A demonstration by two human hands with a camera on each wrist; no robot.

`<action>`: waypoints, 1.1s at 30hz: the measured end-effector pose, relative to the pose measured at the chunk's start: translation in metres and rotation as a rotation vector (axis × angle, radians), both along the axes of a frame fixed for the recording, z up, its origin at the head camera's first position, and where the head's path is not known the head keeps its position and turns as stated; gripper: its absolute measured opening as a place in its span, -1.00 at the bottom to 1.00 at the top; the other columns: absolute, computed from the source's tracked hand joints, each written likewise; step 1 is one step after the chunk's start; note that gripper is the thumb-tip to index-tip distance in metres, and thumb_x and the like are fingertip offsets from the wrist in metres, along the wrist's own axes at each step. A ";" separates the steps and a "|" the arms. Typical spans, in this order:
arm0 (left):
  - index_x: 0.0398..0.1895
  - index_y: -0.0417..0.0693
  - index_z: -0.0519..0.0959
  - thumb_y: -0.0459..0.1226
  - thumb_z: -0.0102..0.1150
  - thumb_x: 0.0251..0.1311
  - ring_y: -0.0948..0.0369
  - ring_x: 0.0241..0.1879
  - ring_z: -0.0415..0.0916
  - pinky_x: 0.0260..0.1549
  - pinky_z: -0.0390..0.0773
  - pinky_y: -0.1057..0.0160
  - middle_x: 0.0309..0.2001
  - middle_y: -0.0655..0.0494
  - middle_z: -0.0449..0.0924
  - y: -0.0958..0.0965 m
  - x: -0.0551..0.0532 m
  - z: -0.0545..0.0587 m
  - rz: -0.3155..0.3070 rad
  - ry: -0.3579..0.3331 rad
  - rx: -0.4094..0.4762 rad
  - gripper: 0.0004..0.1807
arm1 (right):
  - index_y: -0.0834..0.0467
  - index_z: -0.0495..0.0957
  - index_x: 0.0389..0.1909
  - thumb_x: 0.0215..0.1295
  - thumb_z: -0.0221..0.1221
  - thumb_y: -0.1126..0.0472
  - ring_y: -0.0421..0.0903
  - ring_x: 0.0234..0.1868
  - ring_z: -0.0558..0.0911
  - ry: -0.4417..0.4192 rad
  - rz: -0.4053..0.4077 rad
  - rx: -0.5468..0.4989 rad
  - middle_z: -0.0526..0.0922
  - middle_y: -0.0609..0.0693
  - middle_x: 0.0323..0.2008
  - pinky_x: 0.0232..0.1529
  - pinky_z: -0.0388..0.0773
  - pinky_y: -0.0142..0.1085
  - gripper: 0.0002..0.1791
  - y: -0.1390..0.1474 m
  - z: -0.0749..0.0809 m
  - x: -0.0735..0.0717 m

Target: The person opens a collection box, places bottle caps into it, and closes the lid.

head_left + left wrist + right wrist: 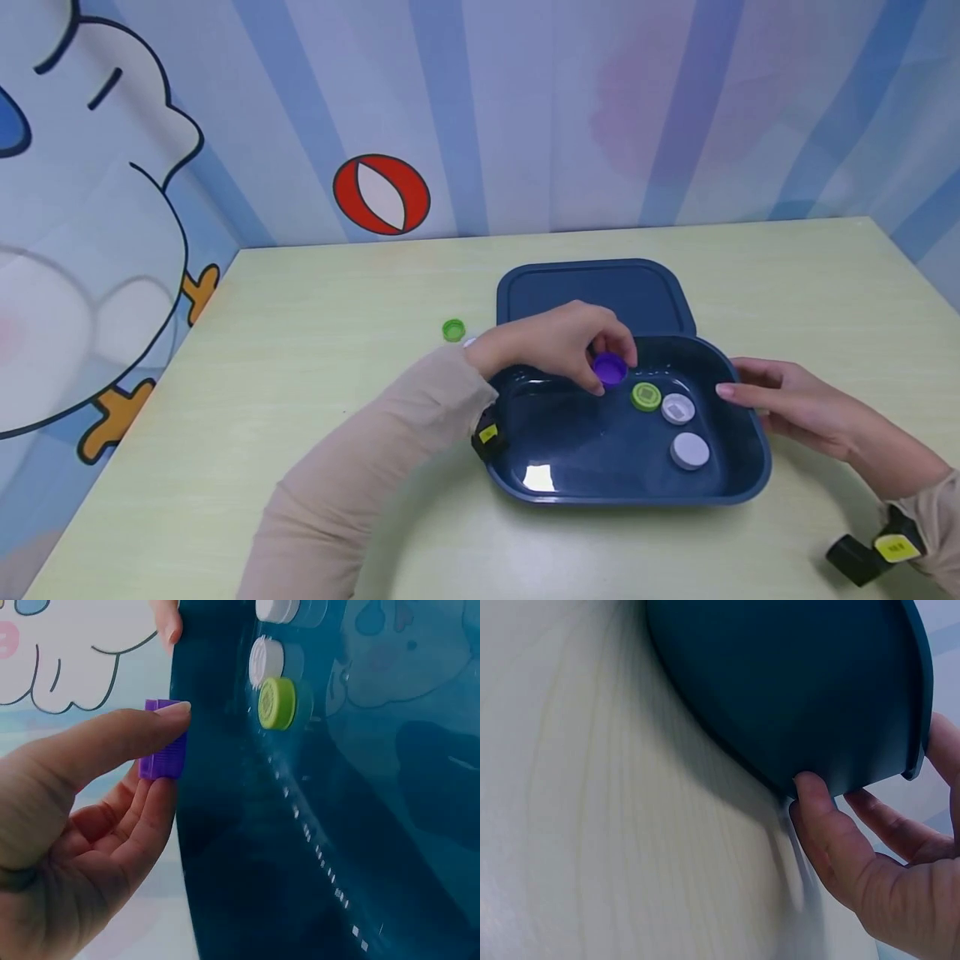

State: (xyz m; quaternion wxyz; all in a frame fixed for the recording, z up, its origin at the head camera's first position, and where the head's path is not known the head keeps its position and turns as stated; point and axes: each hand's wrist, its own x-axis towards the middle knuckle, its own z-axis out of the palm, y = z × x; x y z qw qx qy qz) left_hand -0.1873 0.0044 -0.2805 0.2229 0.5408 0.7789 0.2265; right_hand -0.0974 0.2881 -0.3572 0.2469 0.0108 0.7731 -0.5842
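Observation:
My left hand (573, 340) pinches a purple bottle cap (610, 369) between thumb and fingers, over the back part of a dark blue rectangular box (592, 462). In the left wrist view the ridged side of the purple cap (163, 756) shows under the thumb. Inside the box, toward the right, lie a lime-green cap (646, 397) and two white caps (678, 409). My right hand (806, 408) grips the box's right end, thumb over the rim. Its fingers (817, 795) reach under the box's outer wall in the right wrist view.
Behind the box lies a dark blue lid (592, 287). Left of it on the pale wooden table (360, 333) sits a green cap (453, 331), with a white piece (470, 342) mostly hidden by the left wrist. A striped printed backdrop (510, 117) stands along the table's back.

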 end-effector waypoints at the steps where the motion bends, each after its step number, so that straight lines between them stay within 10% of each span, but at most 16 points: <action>1: -0.04 -0.13 0.57 -0.37 0.39 -0.05 0.22 -0.14 0.38 -0.19 0.44 0.50 -0.12 0.04 0.48 0.002 0.001 -0.001 -0.007 -0.006 -0.001 -0.58 | 0.46 -0.17 0.37 0.40 -0.03 0.06 -0.17 -0.08 0.52 0.004 0.004 0.000 0.24 0.35 0.23 -0.06 0.55 -0.16 -0.21 0.000 0.000 0.000; 33: -0.06 -0.06 0.57 -0.35 0.38 -0.04 0.34 -0.15 0.35 -0.16 0.35 0.60 -0.10 0.14 0.47 0.044 0.013 -0.038 -0.119 -0.069 -0.119 -0.60 | 0.43 -0.18 0.38 0.39 -0.02 0.04 -0.14 -0.05 0.50 -0.022 0.003 -0.008 0.16 0.38 0.26 -0.04 0.53 -0.11 -0.19 0.003 -0.001 -0.003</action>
